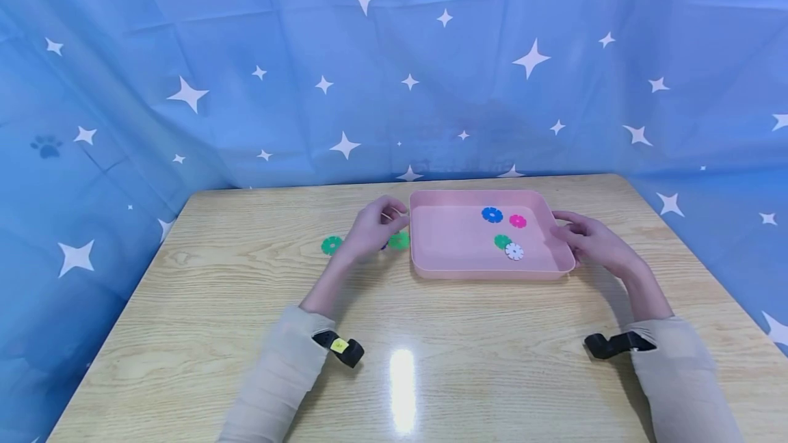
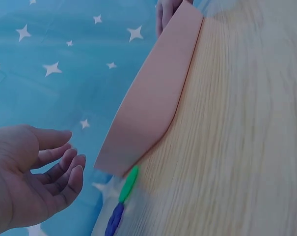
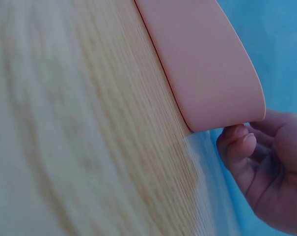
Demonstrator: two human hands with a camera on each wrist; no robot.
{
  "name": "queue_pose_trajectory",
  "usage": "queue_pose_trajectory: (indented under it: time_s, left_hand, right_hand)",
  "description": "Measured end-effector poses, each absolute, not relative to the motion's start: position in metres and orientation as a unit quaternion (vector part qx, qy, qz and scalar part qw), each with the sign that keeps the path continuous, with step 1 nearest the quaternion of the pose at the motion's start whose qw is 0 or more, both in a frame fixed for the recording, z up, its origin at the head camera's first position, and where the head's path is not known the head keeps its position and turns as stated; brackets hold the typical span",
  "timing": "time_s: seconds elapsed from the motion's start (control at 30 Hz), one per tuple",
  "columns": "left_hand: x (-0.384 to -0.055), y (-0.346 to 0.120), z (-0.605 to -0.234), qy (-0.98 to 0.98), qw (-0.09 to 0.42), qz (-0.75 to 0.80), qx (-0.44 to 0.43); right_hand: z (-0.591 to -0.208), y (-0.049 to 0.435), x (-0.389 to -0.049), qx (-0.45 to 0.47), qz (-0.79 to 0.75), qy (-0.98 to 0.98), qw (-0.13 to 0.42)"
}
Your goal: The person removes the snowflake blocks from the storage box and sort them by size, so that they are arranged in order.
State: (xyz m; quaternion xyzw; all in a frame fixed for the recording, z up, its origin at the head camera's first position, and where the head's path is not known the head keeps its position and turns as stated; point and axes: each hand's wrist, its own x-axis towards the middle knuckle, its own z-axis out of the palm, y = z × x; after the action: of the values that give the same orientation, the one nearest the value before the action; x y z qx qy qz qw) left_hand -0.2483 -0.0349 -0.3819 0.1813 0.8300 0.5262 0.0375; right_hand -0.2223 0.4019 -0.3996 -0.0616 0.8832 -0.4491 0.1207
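A shallow pink tray (image 1: 468,258) lies on the table, its right rim pinched by my right hand (image 1: 594,245), thumb over the inside and fingers outside. Inside it are notched plastic discs: a blue disc (image 1: 492,215), a pink disc (image 1: 518,221), a green disc (image 1: 501,242) and a white disc (image 1: 514,251) overlapping the green one. My left hand (image 1: 374,227) is beside the tray's left wall, fingers loosely bent and holding nothing. Below it on the table lie a light green disc (image 1: 399,240) and a dark blue disc (image 2: 115,220), mostly hidden by the hand in the head view.
Left of my left hand, another green disc (image 1: 331,245) lies on the wooden table (image 1: 492,361). A blue curtain (image 1: 394,108) with white stars hangs behind the table and down both sides. Black wrist cameras sit on both cuffs.
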Motion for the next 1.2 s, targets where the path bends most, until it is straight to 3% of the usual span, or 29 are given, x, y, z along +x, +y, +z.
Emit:
queue_pose_trajectory:
  time_s: [0.7, 1.2]
  left_hand:
    - [-0.251, 0.049, -0.39, 0.812, 0.053, 0.531, 0.236]
    - [-0.261, 0.097, -0.399, 0.822, 0.103, 0.515, 0.219]
  right_hand:
    - [-0.399, 0.401, -0.221, -0.069, -0.452, 0.882, 0.118]
    - [-0.399, 0.402, -0.222, -0.063, -0.444, 0.886, 0.12]
